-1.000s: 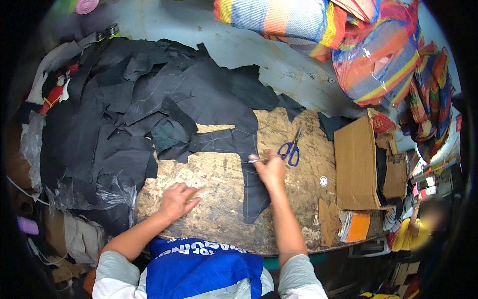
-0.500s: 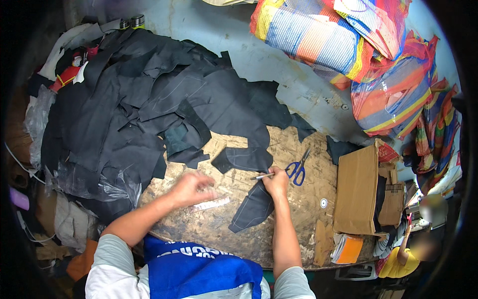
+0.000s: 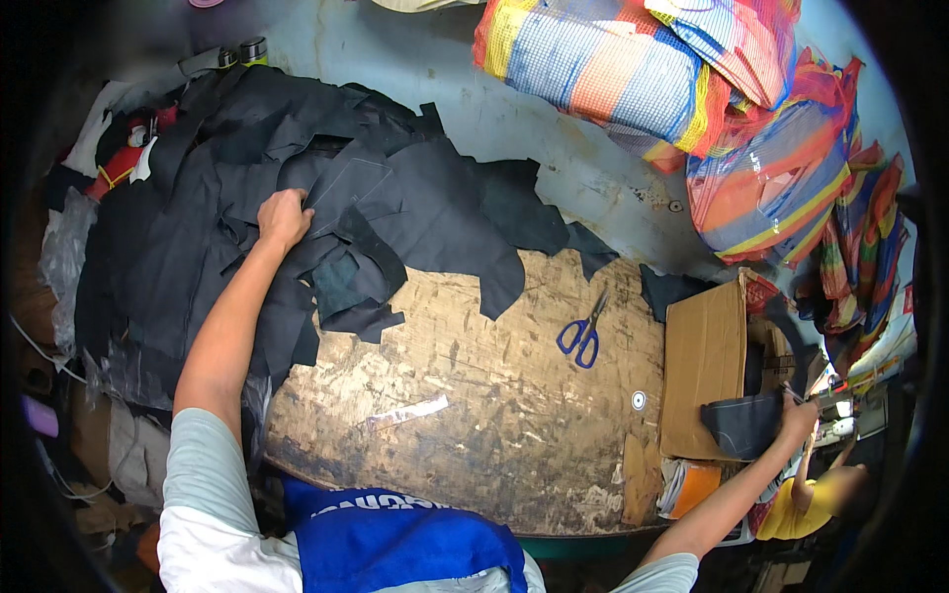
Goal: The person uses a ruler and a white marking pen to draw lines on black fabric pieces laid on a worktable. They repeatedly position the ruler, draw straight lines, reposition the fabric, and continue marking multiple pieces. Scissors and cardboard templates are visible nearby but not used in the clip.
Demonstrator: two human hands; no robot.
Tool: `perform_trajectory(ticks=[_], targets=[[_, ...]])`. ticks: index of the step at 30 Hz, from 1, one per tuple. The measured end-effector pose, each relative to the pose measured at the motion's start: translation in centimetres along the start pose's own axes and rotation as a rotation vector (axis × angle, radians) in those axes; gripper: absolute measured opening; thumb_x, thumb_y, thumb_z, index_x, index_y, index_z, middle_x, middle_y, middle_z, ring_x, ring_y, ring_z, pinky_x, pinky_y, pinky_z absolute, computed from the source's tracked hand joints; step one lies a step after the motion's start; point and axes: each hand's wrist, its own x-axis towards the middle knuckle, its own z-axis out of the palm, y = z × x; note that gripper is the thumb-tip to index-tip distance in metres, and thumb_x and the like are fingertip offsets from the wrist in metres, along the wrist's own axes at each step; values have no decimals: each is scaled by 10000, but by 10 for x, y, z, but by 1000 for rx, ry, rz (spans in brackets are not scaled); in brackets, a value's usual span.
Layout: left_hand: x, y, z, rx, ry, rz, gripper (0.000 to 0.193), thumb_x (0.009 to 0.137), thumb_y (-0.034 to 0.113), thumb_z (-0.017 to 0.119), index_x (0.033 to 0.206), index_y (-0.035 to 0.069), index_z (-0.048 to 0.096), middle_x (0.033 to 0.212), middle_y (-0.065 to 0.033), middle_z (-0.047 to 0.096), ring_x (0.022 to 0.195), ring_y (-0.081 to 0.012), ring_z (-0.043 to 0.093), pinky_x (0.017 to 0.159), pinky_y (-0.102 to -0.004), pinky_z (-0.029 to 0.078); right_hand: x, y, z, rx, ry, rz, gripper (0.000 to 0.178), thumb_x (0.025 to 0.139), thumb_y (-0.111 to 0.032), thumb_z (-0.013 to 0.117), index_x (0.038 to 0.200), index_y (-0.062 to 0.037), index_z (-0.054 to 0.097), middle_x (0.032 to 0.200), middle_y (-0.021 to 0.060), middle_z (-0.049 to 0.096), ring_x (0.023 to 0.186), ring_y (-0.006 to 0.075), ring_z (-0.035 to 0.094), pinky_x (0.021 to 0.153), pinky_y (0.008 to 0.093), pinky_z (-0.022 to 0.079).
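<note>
At the far left, my left hand [image 3: 285,219] is closed on the edge of a black leather sheet [image 3: 314,168] atop the big heap of black leather [image 3: 222,128]. Pale marked outlines show on the sheet beside it. My right hand [image 3: 799,417] is stretched out to the right, closed on a cut black leather piece [image 3: 741,425] with a pale line along it. The piece hangs at the open side of a cardboard box [image 3: 704,366]. A slim pen-like tip shows at the right fingers. Another dark strip [image 3: 791,334] appears just above that hand, blurred.
Blue-handled scissors [image 3: 583,336] and a clear ruler [image 3: 407,412] lie on the worn wooden table [image 3: 494,445]. Striped mesh sacks [image 3: 603,69] stand at the back right. An orange-covered stack [image 3: 689,491] sits below the box. A person in yellow [image 3: 806,504] is at the far right.
My left hand has gone from near the ruler up to the heap and taken hold of leather. My right hand has carried the cut pieces from mid-table right to the box.
</note>
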Motion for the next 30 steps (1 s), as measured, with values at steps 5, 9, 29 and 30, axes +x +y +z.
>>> perform_trajectory(ticks=[5, 9, 29, 30], targets=[[0, 29, -38, -245, 184, 63, 176, 793, 144, 644, 922, 24, 638, 862, -147, 657, 845, -340, 630, 757, -420, 483, -142, -102, -23, 874, -243, -378, 328, 790, -190, 699, 1028, 20, 618, 962, 155, 649, 868, 264, 617, 787, 366, 482], [-10, 69, -88, -525, 68, 311, 117, 801, -4, 591, 918, -15, 596, 801, -74, 619, 746, -132, 578, 676, -289, 459, -314, -188, -35, 887, -637, -1260, 263, 722, -181, 749, 935, -43, 677, 940, 116, 676, 865, 266, 643, 811, 404, 489], [-150, 107, 69, -919, -733, 96, 341, 743, 132, 762, 1009, -46, 644, 769, -31, 619, 708, -86, 559, 647, -220, 456, -371, -157, -31, 1182, -185, -706, 96, 759, -95, 682, 826, -40, 641, 905, 104, 651, 931, 293, 612, 886, 458, 449], [-154, 101, 72, -999, -718, 39, 339, 737, 144, 768, 996, -41, 649, 758, -27, 611, 709, -90, 558, 648, -226, 456, -338, -145, -21, 973, 50, -557, 133, 756, -77, 655, 863, -7, 619, 964, 144, 630, 959, 328, 597, 916, 490, 429]])
